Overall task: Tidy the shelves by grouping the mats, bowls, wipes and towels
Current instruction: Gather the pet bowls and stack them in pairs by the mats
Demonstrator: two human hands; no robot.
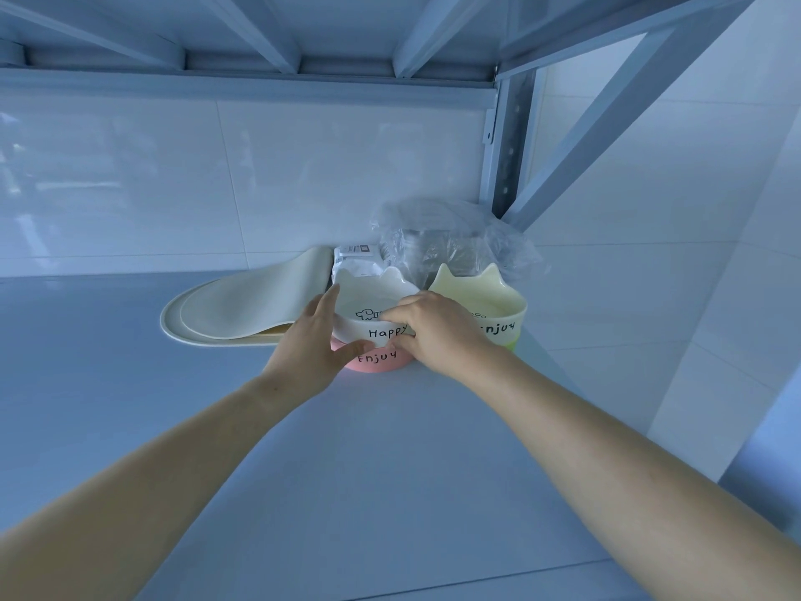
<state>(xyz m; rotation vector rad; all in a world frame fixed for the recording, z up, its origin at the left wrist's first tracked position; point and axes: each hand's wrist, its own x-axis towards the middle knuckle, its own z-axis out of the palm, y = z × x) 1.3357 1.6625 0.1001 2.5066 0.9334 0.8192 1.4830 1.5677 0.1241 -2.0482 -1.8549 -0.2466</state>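
**A:** What's nearest us?

**B:** The left forearm [151, 470] and right forearm [607, 448] come in from seven and five o'clock over the shelf [390, 492]. They meet at the middle.

**A:** And the hands?

**B:** Both are on the white bowl [372, 303], which sits nested on the pink bowl [379, 361]. The left hand [310, 344] cups its nine o'clock side, with fingers along the wall and the thumb hooked across the front. The right hand [437, 334] pinches the near rim at four o'clock, fingers curled over the edge.

**A:** Which step is this?

**B:** Grouping the bowls, I'd judge — seating this one on its stack. Just beside it at three o'clock, a yellow bowl [477, 292] sits on a green bowl [513, 341].

**A:** What does the next move call for?

**B:** Probably levelling the white bowl, then letting go gently so the stack doesn't tip.

**A:** Farther back?

**B:** The mats [242, 305] lie stacked at ten o'clock, and a wipes pack [357, 258] stands at twelve behind the bowls. A crumpled plastic bag [450, 236] is at one — I cannot tell what's in it.
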